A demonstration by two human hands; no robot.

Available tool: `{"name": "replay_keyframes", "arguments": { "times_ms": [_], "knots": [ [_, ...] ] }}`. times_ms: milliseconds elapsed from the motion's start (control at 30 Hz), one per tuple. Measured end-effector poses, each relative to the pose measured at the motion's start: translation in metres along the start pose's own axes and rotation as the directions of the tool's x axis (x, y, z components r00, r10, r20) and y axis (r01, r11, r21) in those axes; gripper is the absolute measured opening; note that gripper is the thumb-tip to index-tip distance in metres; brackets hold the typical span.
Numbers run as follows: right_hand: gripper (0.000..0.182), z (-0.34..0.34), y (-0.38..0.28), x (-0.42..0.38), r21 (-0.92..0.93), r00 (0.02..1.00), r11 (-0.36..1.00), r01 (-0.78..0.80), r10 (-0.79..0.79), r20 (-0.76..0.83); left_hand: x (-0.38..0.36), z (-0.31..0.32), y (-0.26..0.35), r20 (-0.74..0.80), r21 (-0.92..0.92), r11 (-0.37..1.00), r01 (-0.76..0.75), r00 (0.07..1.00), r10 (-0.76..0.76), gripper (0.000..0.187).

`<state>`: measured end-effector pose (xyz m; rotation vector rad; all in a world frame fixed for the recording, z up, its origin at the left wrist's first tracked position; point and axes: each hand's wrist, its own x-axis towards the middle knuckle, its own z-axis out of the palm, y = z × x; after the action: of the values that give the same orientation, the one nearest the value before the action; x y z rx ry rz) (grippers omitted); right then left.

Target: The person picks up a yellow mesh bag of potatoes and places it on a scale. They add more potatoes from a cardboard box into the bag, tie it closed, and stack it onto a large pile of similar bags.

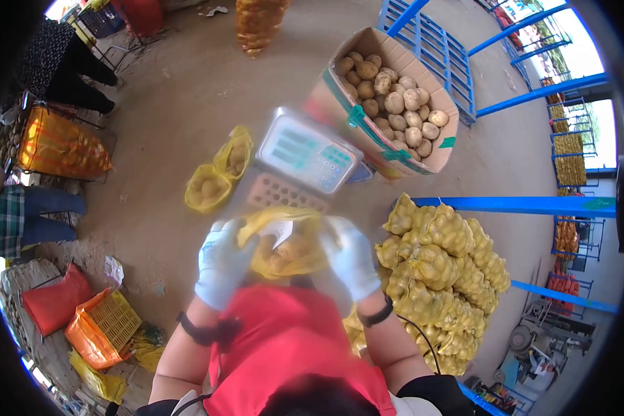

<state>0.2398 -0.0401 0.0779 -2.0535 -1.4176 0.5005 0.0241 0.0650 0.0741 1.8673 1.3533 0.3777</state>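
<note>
A yellow mesh bag (305, 265) of potatoes is spread at the mouth in front of my red apron. A white paper slip (276, 233) lies on the potatoes inside it. My left hand (222, 263), in a pale work glove, grips the bag's left rim. At the opposite rim is my right hand (352, 258), gloved the same way, with its fingers curled at the mesh and blurred by motion. Just beyond the bag stands a digital scale (308, 154), with a perforated plate (284, 194) on its near side.
A cardboard box (433, 163) of loose potatoes stands beyond the scale. Two small yellow bags of potatoes (208, 188) sit to its left. Stacked full mesh bags (444, 291) and a blue post (534, 205) are at my right. Orange crate (107, 326) lower left; people (31, 208) far left.
</note>
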Motion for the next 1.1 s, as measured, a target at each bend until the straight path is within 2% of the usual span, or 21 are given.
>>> {"name": "replay_keyframes", "arguments": {
  "times_ms": [33,67,133,200,233,267,333,367,467,567,600,700,733,800,833,900,933,1000,1033,1067,1100],
  "knots": [
    [0.029,-0.019,0.009,-0.018,0.016,0.988,0.999,-0.051,0.053,-0.147,0.001,-0.014,0.013,-0.073,0.057,0.982,-0.178,0.981,0.181,0.025],
    [0.031,-0.028,0.016,-0.035,0.376,0.940,0.897,-0.234,0.307,-0.147,0.000,-0.021,0.024,-0.141,0.118,0.934,-0.336,0.926,0.351,0.026],
    [0.035,-0.014,0.040,-0.062,0.764,0.830,0.560,-0.322,0.555,-0.058,-0.003,-0.014,0.037,0.103,-0.414,0.876,-0.245,0.944,0.313,0.031],
    [0.042,0.024,0.073,-0.080,0.878,0.755,0.229,-0.420,0.625,0.198,0.001,0.038,0.023,0.360,-0.604,0.797,0.005,0.894,0.267,0.036],
    [0.044,0.033,0.067,-0.081,0.903,0.742,0.064,-0.425,0.596,0.307,0.004,0.057,0.022,0.412,-0.334,0.942,-0.028,0.895,0.172,0.042],
    [0.045,0.042,0.060,-0.082,0.895,0.720,-0.102,-0.434,0.558,0.412,0.009,0.073,0.021,0.429,-0.029,0.998,-0.058,0.901,0.065,0.049],
    [0.046,0.039,0.020,-0.069,0.835,0.745,-0.393,-0.386,0.400,0.533,0.019,0.092,0.015,0.439,-0.083,0.990,0.114,0.896,-0.066,0.048],
    [0.039,0.060,0.059,-0.088,0.826,0.733,0.039,-0.562,0.487,0.475,0.022,0.101,0.011,0.452,-0.107,0.973,0.202,0.882,-0.134,0.048],
    [0.029,0.033,0.034,-0.088,0.734,0.725,0.222,-0.642,0.489,0.486,0.034,0.116,-0.006,0.618,0.058,0.993,-0.105,0.785,0.047,0.055],
    [0.028,0.019,0.033,-0.099,0.560,0.851,0.646,-0.518,0.457,0.259,0.041,0.115,-0.003,0.686,0.053,0.999,-0.006,0.727,-0.032,0.057],
    [0.025,0.022,0.040,-0.101,0.588,0.856,0.633,-0.504,0.459,0.239,0.045,0.114,-0.004,0.689,0.040,0.999,0.028,0.723,-0.048,0.056],
    [0.018,0.042,0.047,-0.112,0.674,0.854,0.583,-0.454,0.501,0.142,0.054,0.121,-0.021,0.644,-0.034,0.966,-0.257,0.734,0.218,0.052],
    [0.017,0.051,0.042,-0.110,0.701,0.844,0.570,-0.427,0.530,0.084,0.055,0.122,-0.025,0.640,-0.074,0.978,-0.197,0.742,0.198,0.049],
    [0.019,0.059,0.041,-0.110,0.550,0.885,0.741,-0.385,0.465,-0.008,0.044,0.058,0.027,0.635,-0.157,0.985,-0.074,0.757,0.158,0.045],
    [0.025,0.066,0.050,-0.114,0.342,0.931,0.877,-0.336,0.365,-0.020,0.041,0.026,0.040,0.604,-0.243,0.969,-0.032,0.777,0.177,0.041],
    [0.030,0.070,0.050,-0.120,0.410,0.924,0.833,-0.371,0.377,0.071,0.035,-0.022,0.049,0.544,-0.412,0.910,0.046,0.814,0.205,0.033],
    [0.029,0.070,0.048,-0.121,0.649,0.872,0.611,-0.454,0.455,0.182,0.033,-0.021,0.027,0.396,-0.597,0.798,0.085,0.896,0.201,0.032],
    [0.027,0.051,0.020,-0.113,0.767,0.817,0.370,-0.524,0.471,0.332,0.030,-0.053,-0.004,0.318,-0.564,0.824,0.058,0.936,0.152,0.029],
    [0.026,0.017,-0.019,-0.100,0.722,0.820,0.425,-0.545,0.452,0.352,0.027,-0.064,-0.023,0.266,-0.558,0.827,0.066,0.958,0.103,0.027],
    [0.027,0.004,-0.027,-0.095,0.735,0.810,0.392,-0.553,0.459,0.365,0.024,-0.075,-0.043,0.213,-0.553,0.830,0.075,0.976,0.054,0.026],
    [0.027,-0.008,-0.036,-0.090,0.746,0.800,0.358,-0.561,0.465,0.378,0.020,-0.079,-0.066,0.240,-0.577,0.793,0.195,0.969,-0.064,0.023]
  ]
}}
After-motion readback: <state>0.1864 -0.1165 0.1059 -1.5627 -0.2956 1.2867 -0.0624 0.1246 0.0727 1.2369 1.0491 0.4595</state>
